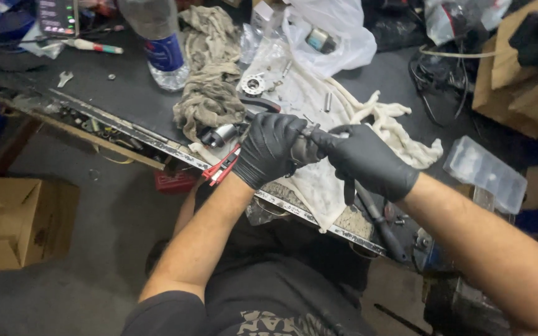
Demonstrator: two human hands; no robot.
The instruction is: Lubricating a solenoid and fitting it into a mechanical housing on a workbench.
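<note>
Your 2 hands meet at the bench edge, both in black gloves. Your left hand [268, 151] is wrapped tight around a small grey metal part [303, 151], and your right hand [363, 158] closes on the same part from the other side, its fingers pinching the near end, so the 2 hands touch with the part clamped between them. What the part is cannot be told, since the gloves hide most of it. Just under your left hand, a pair of red-handled pliers [221, 168] sticks out over the bench edge [157, 144]. Under both hands lies a white cloth [309, 186], hanging over that edge. Just beyond your left hand sits a crumpled grey rag [210, 99], with a small round metal piece [253, 83] to its right on the cloth. Past your right hand a twisted white rag [400, 127] trails off. Farther out beyond your left hand stands a clear water bottle [160, 43], and a white plastic bag [328, 31] lies at the back.
</note>
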